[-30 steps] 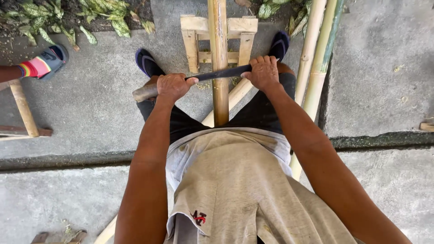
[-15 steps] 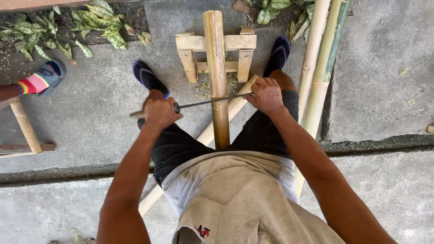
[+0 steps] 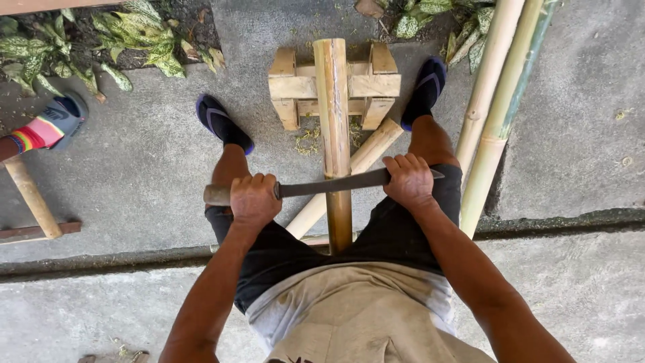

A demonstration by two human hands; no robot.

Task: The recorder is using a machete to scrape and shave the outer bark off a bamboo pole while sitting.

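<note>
A long dark blade (image 3: 332, 184) lies crosswise over a pale bamboo pole (image 3: 334, 114) that runs between my legs onto a low wooden stand (image 3: 290, 86). My left hand (image 3: 251, 198) is closed around the blade's wooden handle at the left. My right hand (image 3: 407, 179) grips the blade near its tip at the right. A second bamboo piece (image 3: 356, 168) lies slanted under the pole. Green shavings (image 3: 308, 140) lie on the concrete by the stand.
Two long bamboo poles (image 3: 494, 101) lie at the right, one pale, one greenish. Leafy plants (image 3: 127, 33) grow at the top left. Another person's foot in a striped sock and sandal (image 3: 47, 128) rests at the left, beside a wooden frame (image 3: 30, 198).
The blade and both hands have slid back along the pole toward my body. The view has tilted, bringing the stand lower in the frame.
</note>
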